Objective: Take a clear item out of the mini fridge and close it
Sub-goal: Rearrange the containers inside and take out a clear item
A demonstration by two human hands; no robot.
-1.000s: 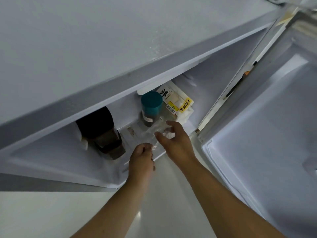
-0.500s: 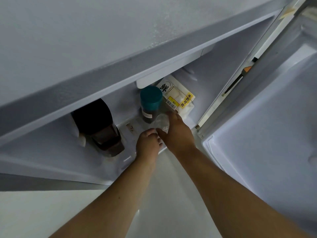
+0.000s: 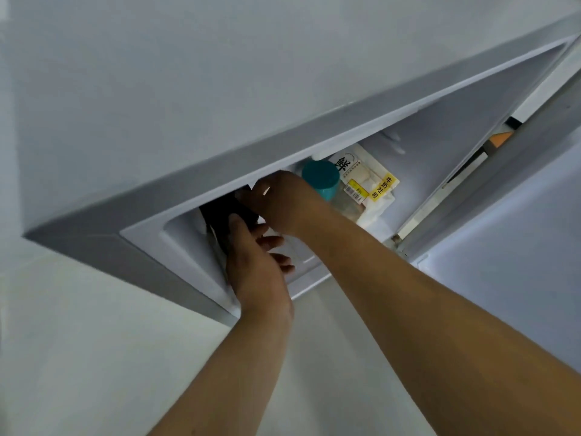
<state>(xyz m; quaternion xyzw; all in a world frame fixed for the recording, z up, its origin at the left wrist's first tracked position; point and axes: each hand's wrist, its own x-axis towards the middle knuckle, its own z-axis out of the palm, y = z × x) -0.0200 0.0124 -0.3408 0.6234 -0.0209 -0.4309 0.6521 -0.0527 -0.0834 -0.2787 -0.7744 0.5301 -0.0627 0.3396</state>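
The mini fridge (image 3: 220, 73) stands with its door (image 3: 509, 253) swung wide to the right. Both my hands are inside, at a dark container (image 3: 220, 215) on the left of the shelf. My left hand (image 3: 257, 269) lays its thumb against the container's front, fingers spread apart. My right hand (image 3: 283, 202) curls over the container's top, and what its fingers hold is hidden. I cannot make out any clear item; my hands cover the shelf space in front.
A teal-lidded jar (image 3: 320, 179) and a white bread bag with a yellow label (image 3: 374, 190) sit just right of my right hand. The fridge's grey frame (image 3: 103, 247) runs along the left. Pale floor (image 3: 94, 357) lies below.
Both hands have moved left, from the clear item in front of the teal-lidded jar to the dark container. The view has shifted, so the fridge opening looks narrower.
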